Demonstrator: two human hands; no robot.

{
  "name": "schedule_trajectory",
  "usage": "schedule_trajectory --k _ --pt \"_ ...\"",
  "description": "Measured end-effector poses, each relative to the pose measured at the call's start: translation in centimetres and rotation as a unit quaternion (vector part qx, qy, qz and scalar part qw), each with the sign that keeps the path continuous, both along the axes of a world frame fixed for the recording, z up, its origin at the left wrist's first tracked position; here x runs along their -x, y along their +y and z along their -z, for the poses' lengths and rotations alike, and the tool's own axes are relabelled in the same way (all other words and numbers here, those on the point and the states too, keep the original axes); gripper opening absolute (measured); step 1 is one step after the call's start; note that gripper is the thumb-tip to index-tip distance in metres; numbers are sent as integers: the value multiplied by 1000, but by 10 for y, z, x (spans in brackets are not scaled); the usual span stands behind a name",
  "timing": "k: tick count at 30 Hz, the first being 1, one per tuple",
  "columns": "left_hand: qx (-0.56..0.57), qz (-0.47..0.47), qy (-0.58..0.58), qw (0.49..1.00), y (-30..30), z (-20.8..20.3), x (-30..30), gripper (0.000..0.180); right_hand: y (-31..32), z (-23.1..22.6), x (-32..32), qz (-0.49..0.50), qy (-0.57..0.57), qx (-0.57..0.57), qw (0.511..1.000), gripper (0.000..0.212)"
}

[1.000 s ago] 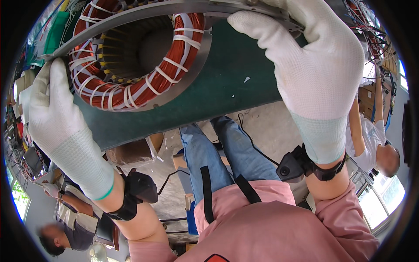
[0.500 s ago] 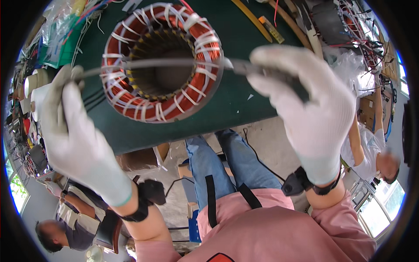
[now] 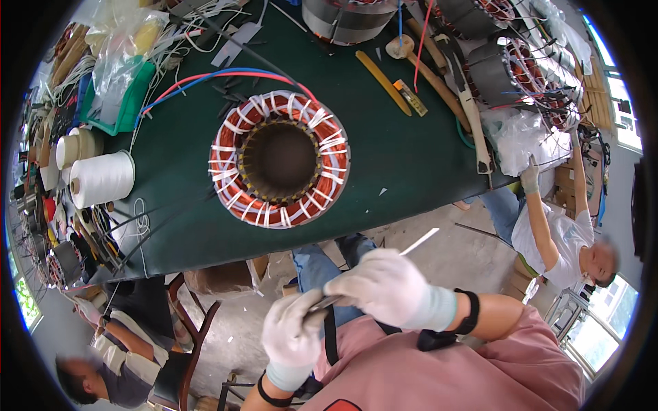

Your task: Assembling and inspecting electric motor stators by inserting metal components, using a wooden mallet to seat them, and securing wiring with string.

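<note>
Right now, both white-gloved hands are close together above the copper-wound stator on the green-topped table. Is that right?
Not quite: the left hand and right hand aren't above the copper-wound stator. The head view shows them short of the green-topped table's near edge, in front of the pink shirt. The rest stands.

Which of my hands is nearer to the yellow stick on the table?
Right. The right hand is short of the table's near edge, roughly straight back from the yellow stick; the left hand is nearer your body and further left.
</note>
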State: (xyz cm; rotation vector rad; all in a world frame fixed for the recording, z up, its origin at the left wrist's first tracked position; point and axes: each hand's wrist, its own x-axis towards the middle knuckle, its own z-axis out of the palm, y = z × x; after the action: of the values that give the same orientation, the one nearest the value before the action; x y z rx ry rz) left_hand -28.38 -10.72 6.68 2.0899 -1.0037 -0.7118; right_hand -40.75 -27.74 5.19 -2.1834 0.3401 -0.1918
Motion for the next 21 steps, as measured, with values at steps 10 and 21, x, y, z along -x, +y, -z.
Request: schedule_trajectory --k 10,21 --pt "105 -473 294 824 196 87 -154 20 -199 70 15 350 42 136 926 22" --pt "111 120 -194 967 -19 17 -53 19 -281 148 92 456 276 321 783 62"
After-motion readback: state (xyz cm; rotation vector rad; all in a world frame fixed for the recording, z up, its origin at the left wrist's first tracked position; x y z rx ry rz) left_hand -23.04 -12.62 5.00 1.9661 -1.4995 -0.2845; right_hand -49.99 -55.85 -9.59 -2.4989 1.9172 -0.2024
